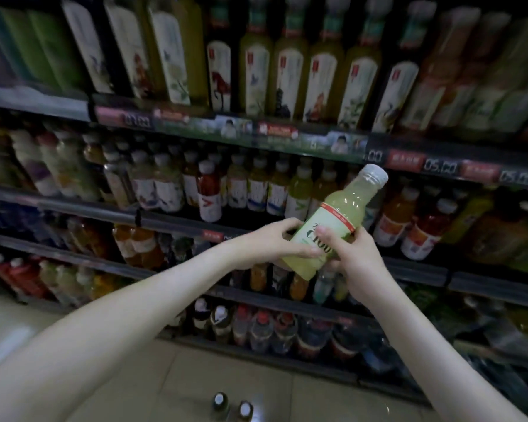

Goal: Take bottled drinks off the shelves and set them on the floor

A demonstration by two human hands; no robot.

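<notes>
Bottle (333, 226) above tiled floor (165, 376), apparently shop aisle

Motion blur smears the rows of labelled plastic drink bottles on the left shelves (52, 172), leaving their labels unreadable. The digital price tags on the dark shelf rail (436, 167) show partly legible figures. The left hand (269, 243) and right hand (355, 257) cover the lower body and part of the green label of the pale yellow-green plastic bottle with a white cap (339, 217). Two dark bottles standing on the near tiled floor (230, 406) are cut off by the bottom edge; only caps and shoulders show.
</notes>
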